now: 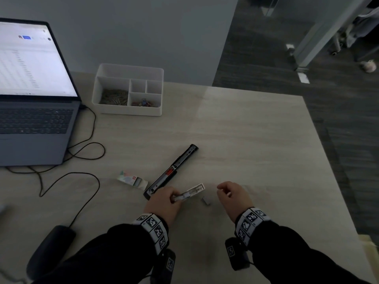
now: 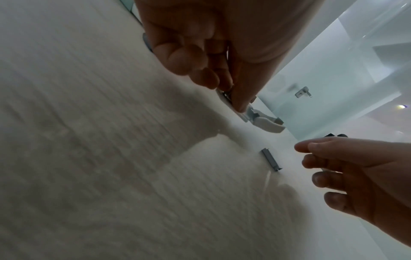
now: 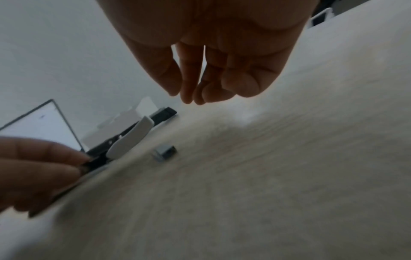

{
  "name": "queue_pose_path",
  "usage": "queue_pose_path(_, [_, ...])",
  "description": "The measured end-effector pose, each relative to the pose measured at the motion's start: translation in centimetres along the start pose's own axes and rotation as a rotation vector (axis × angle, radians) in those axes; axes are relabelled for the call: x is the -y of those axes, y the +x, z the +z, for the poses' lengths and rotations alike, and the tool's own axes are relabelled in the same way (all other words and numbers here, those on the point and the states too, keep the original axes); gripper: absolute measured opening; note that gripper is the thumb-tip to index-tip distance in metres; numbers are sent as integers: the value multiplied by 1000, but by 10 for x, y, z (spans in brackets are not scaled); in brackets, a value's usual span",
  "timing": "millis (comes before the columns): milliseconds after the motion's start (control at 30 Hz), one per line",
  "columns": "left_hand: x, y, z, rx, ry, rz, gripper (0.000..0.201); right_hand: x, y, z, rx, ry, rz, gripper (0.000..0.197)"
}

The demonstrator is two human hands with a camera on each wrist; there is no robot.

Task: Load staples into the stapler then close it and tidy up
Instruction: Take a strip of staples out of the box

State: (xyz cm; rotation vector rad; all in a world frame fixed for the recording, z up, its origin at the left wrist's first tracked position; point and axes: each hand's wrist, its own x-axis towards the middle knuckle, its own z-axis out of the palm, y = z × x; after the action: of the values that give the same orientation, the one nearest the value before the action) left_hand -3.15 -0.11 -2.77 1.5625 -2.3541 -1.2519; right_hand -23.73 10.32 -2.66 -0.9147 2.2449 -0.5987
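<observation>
The stapler lies swung wide open on the wooden table [image 1: 256,140]. Its long black rail [image 1: 176,167] runs diagonally away from me, and its white arm [image 1: 194,190] points right. My left hand [image 1: 164,199] pinches the stapler at its hinge end; the left wrist view shows the fingertips [image 2: 238,103] on the metal there. A short grey strip of staples [image 1: 206,201] lies loose on the table between my hands, also in the wrist views [image 2: 270,159] [image 3: 165,152]. My right hand [image 1: 231,193] hovers just right of the strip, fingers loosely curled, holding nothing. An open staple box [image 1: 133,180] lies left of the rail.
A white divided organiser tray [image 1: 131,110] with clips stands at the back. An open laptop [image 1: 34,99] sits far left, its black cables [image 1: 86,152] looping across the table. A dark rounded object [image 1: 51,249] lies near left. The table's right edge [image 1: 332,171] drops to the floor.
</observation>
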Motion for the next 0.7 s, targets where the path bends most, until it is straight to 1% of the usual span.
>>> queue_pose_path(100, [3,-1,2,22,25,-31,12,-1,-3,6,106,-149,-82,21])
queue_pose_path(167, [3,-2,1,43,21,-54,15,2,-5,12,159,-182,-140,27])
queue_pose_path(300, [7,-5,-4,88,8,-64,22,5,-6,24,174,-233,-252,30])
queue_pose_path(367, [10,-9,-11,84,-40,-53,22,6,-6,25,201,-255,-263,28])
queue_pose_path(467, [15,-16,-26,-9,-51,-16,14,6,-6,23,185,-264,-280,23])
queue_pose_path(567, [26,-12,-43,-184,-72,-39,6,3,-7,21,170,-239,-281,23])
queue_pose_path(633, [36,-2,-48,-261,-52,-57,13,2,-8,19,141,-207,-261,20])
queue_pose_path(700, [42,10,-49,-255,-32,-76,30,3,-10,15,94,-163,-215,14])
